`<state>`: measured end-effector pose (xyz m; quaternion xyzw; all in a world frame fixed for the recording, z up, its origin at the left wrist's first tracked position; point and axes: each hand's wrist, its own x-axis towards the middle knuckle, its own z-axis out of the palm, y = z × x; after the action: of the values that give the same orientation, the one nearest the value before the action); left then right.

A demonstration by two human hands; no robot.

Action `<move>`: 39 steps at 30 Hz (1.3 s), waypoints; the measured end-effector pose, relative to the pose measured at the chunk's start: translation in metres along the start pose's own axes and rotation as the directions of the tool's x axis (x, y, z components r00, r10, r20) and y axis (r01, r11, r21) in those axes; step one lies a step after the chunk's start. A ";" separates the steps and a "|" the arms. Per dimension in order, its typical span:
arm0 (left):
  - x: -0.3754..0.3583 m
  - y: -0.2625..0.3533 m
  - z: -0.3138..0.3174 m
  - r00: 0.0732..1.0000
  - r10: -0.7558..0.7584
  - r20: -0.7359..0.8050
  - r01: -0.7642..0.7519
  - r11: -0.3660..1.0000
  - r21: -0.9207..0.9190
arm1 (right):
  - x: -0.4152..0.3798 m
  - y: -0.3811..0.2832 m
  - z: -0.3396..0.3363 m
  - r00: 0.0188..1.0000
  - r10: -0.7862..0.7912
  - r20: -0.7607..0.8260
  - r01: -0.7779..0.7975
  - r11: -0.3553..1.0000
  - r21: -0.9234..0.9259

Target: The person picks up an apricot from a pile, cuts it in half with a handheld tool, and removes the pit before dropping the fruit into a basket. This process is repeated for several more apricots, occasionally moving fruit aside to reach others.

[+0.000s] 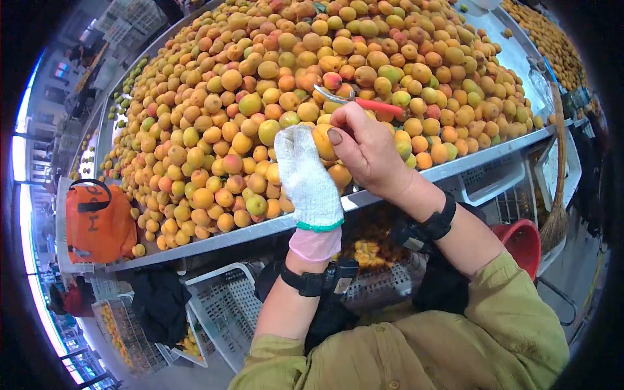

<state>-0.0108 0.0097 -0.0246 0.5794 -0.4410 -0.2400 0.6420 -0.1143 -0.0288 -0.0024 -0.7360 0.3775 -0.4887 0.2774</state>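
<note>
My left hand [303, 172], in a white knit glove with a green cuff over a pink inner glove, is closed around an orange-yellow apricot [324, 142]. My bare right hand [372, 148] is beside it, its thumb against the same fruit. A tool with a curved metal end and a red handle [380, 106] shows at the far side of my right hand and appears gripped in its curled fingers, which are partly hidden. Both hands are over the near edge of a large heap of apricots [214, 123].
A metal table rim [455, 162] runs below the heap. An orange bag [99, 221] is at the left end. Under the table are white plastic crates [227, 312] and halved fruit [367, 255]. To the right are a red bucket [520, 244] and a broom [556, 221].
</note>
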 end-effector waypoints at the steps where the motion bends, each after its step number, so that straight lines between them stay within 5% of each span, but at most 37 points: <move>1: 0.000 0.001 0.001 0.997 -0.075 -0.017 0.072 0.988 -0.139 | 0.001 -0.002 -0.002 1.000 0.018 0.005 -0.018 1.000 0.005; 5: 0.000 0.000 0.003 0.981 -0.190 -0.043 0.169 0.939 -0.299 | -0.001 -0.011 -0.004 0.994 0.027 0.108 -0.021 0.998 -0.051; 10: 0.003 -0.008 0.004 0.998 0.013 -0.065 -0.035 0.935 -0.353 | -0.007 -0.014 0.003 0.990 0.090 0.104 -0.091 0.996 0.005; 14: 0.008 0.004 0.003 0.983 0.177 -0.053 -0.176 0.984 0.025 | -0.011 -0.002 0.022 0.979 0.190 0.073 -0.201 0.962 0.182; 17: 0.014 0.007 -0.003 0.936 0.347 0.055 -0.351 0.917 0.190 | -0.016 0.010 0.037 0.932 0.350 0.091 -0.329 0.712 0.620; 19: 0.012 0.008 -0.008 0.907 0.400 0.131 -0.419 0.882 0.215 | -0.014 -0.009 0.021 0.610 0.626 0.485 -0.743 0.239 0.625; 20: 0.011 0.009 -0.010 0.934 0.351 0.059 -0.356 0.918 0.172 | -0.014 -0.008 0.017 0.611 0.626 0.485 -0.742 0.240 0.626; 22: 0.015 0.000 -0.011 0.941 0.338 -0.030 -0.331 0.932 0.148 | -0.013 -0.005 0.011 0.541 0.394 0.743 -0.777 -0.106 0.621; 23: 0.017 -0.005 -0.011 0.941 0.331 -0.075 -0.319 0.938 0.135 | -0.013 -0.005 0.012 0.540 0.391 0.745 -0.776 -0.110 0.621; 24: 0.021 -0.012 -0.011 0.880 0.469 -0.068 -0.408 0.823 0.396 | -0.012 -0.004 0.014 0.519 0.420 0.744 -0.786 -0.108 0.609; 27: 0.025 -0.024 -0.025 0.979 0.193 -0.070 -0.183 0.974 0.132 | -0.009 -0.004 0.017 0.543 0.420 0.727 -0.783 -0.059 0.619; 28: 0.032 -0.027 -0.030 0.998 -0.052 -0.036 0.044 0.980 -0.196 | -0.009 -0.004 0.015 0.585 0.396 0.708 -0.766 -0.016 0.642; 29: 0.039 -0.030 -0.035 0.960 -0.271 0.074 0.271 0.830 -0.488 | -0.010 -0.005 0.013 0.625 0.370 0.687 -0.747 0.026 0.665; 31: 0.045 -0.031 -0.039 0.874 -0.427 0.233 0.456 0.551 -0.699 | -0.007 -0.001 0.006 0.617 0.326 0.716 -0.758 0.001 0.653; 33: 0.044 -0.030 -0.040 0.834 -0.507 0.218 0.461 0.422 -0.781 | -0.007 0.002 0.006 0.657 0.335 0.675 -0.744 0.149 0.651; 39: 0.044 -0.025 -0.048 0.750 -0.566 0.341 0.508 0.163 -0.846 | -0.005 0.003 0.007 0.660 0.378 0.649 -0.736 0.148 0.661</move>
<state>0.0561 -0.0061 -0.0328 0.2551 0.0156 -0.6327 0.7310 -0.1098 -0.0260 -0.0104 -0.3356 0.2495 -0.3343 0.8446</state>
